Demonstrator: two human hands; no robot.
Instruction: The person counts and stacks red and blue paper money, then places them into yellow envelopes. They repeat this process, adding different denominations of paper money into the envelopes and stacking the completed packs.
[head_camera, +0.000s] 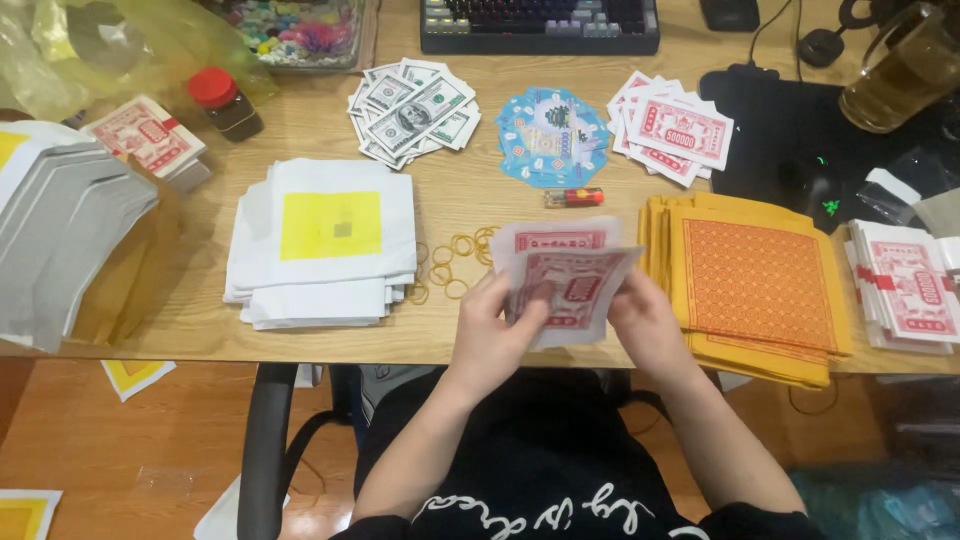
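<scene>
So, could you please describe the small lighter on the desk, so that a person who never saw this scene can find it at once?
Start at the wooden desk and find the fan of blue cards in its middle. Just below that fan, above the red and white notes in the person's hands, lies the lighter. It is the only small solid stick there, orange and red, lying flat on its side among paper stacks.

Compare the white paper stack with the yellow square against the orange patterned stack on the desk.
The white paper stack lies left of the hands, the orange stack right. The white paper stack's top sheet bears a plain yellow square; the orange stack's top carries a fine grid pattern with a yellow border. Both lie flat, slightly fanned, near the desk's front edge.
</scene>
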